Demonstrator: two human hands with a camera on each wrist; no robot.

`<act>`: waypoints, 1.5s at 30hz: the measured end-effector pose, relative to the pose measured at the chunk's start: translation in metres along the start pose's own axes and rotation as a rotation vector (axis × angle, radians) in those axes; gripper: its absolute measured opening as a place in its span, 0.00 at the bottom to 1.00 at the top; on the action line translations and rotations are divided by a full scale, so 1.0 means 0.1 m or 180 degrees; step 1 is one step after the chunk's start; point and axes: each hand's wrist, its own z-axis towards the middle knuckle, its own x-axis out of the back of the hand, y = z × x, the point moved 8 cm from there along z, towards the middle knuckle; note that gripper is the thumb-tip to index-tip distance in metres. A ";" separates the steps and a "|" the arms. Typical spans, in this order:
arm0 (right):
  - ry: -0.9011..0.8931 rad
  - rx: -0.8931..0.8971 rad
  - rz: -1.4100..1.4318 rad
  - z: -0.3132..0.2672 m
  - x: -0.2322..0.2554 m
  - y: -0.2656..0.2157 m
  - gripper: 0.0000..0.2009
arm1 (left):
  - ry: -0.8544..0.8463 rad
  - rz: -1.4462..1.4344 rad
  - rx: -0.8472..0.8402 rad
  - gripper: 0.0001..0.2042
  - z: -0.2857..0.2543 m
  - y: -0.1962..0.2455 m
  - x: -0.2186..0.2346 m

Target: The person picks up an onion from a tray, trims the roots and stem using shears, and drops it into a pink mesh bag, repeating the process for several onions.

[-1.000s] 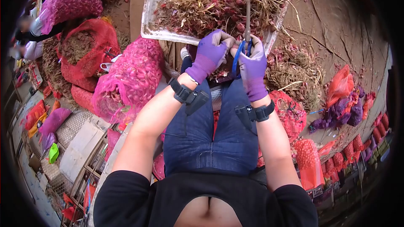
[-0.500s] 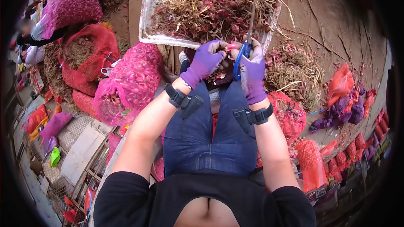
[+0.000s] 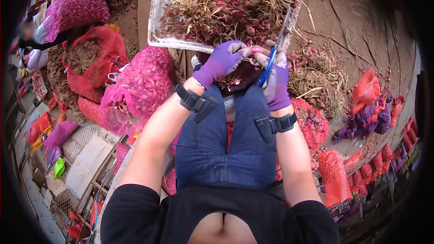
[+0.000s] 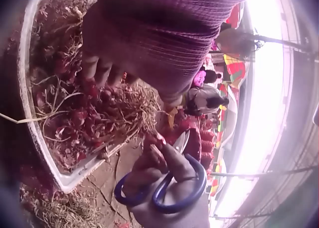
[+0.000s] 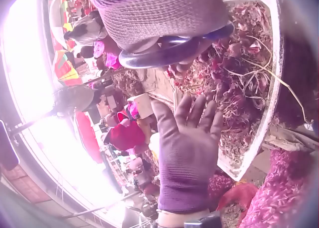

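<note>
Blue-handled scissors (image 3: 267,70) rest in the gloved right hand (image 3: 275,79), their blades pointing up and to the right. The right thumb and fingers also pinch a small pinkish-red bulb (image 3: 256,50). Close beside it is the gloved left hand (image 3: 224,62). In the right wrist view the left hand (image 5: 188,148) shows its palm, with fingers extended and nothing in them. Both scissor handle loops (image 4: 179,200) show around the right hand in the left wrist view. A white-rimmed tray (image 3: 181,44) of red bulbs and dry stalks lies just beyond the hands.
A pink mesh sack (image 3: 138,86) full of bulbs stands left of the legs, near an open red mesh sack (image 3: 97,79). Dry stalks (image 3: 318,81) lie in a heap at the right. Orange and purple bags (image 3: 366,92) lie farther right. Another person (image 3: 34,40) is at the upper left.
The scissors have swung in the right hand, so the blades tilt farther right and the handles look edge-on. The left hand has shifted slightly right, closer to the bulb.
</note>
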 end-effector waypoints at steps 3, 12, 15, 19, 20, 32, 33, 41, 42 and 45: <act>-0.0025 -0.0135 0.0342 0.01 0.05 0.07 0.25 | 0.0026 0.0142 -0.0159 0.09 0.02 0.01 -0.07; 0.0314 0.0458 0.0652 0.07 -0.01 -0.13 0.22 | 0.0803 -0.4529 0.1315 0.08 0.07 -0.45 -0.38; 0.0309 0.0856 0.0223 0.13 0.00 -0.33 0.24 | 0.0394 -0.4248 0.0631 0.11 0.16 -0.41 -0.14; -0.0010 0.0657 -0.0206 0.13 -0.14 -0.31 0.25 | 0.0087 -0.3801 0.0364 0.13 0.18 -0.37 -0.11; -0.0120 0.0593 -0.0142 0.11 -0.20 -0.29 0.26 | 0.0131 -0.3164 0.0191 0.14 0.17 -0.31 -0.08; -0.0057 -0.0257 0.1014 0.25 0.01 -0.01 0.18 | 0.0125 -0.3166 0.0578 0.14 0.07 -0.41 0.13; -0.0146 -0.0353 0.1306 0.26 -0.03 -0.01 0.17 | 0.0075 -0.2556 0.0622 0.18 0.06 -0.28 0.14; -0.0798 -0.1397 0.1578 0.08 -0.37 0.38 0.07 | -0.1304 -0.1722 -0.0497 0.23 0.00 0.19 -0.01; -0.0803 -0.1407 0.1575 0.06 -0.40 0.39 0.07 | -0.1449 -0.2157 -0.0163 0.21 -0.02 0.14 -0.04; -0.0783 -0.1032 0.0929 0.00 -0.45 0.29 0.10 | -0.0860 -0.2014 -0.0181 0.16 0.03 -0.02 0.05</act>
